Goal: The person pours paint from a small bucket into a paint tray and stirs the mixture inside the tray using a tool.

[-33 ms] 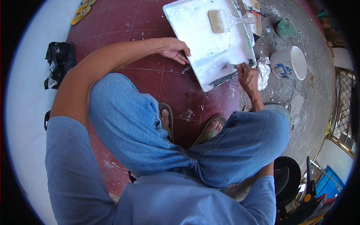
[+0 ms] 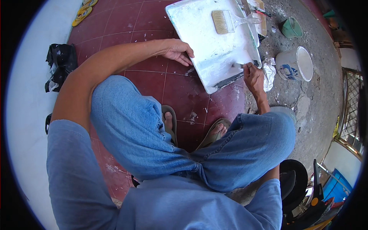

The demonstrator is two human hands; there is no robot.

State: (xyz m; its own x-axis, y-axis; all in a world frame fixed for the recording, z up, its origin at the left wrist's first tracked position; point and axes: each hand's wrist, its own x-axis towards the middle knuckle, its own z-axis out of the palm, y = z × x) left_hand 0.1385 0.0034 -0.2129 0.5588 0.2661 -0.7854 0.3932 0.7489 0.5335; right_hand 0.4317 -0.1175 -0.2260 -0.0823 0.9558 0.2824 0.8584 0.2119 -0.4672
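Note:
A white paint tray (image 2: 188,28) lies on the tiled floor ahead of me, smeared with white paint. My left hand (image 2: 178,50) grips its left rim, fingers along the edge. My right hand (image 2: 253,78) is closed at the tray's near right corner. It holds a small tool (image 2: 238,66) whose pale end reaches into the tray's well; the fist hides most of it, so I cannot tell its exact kind. A wide flat paintbrush (image 2: 224,22) with pale bristles and a clear handle lies across the tray's far right part.
Right of the tray are crumpled silvery wrapping (image 2: 269,74), a white bucket (image 2: 293,64) and a green pot (image 2: 292,27) on rough concrete. Black plastic bags (image 2: 61,67) lie by the left wall, with yellow flip-flops (image 2: 81,16) beyond. Several tools (image 2: 316,203) crowd the lower right.
The small tool's end has shifted slightly in the tray's well and shows less blurred. Both hands keep nearly the same places.

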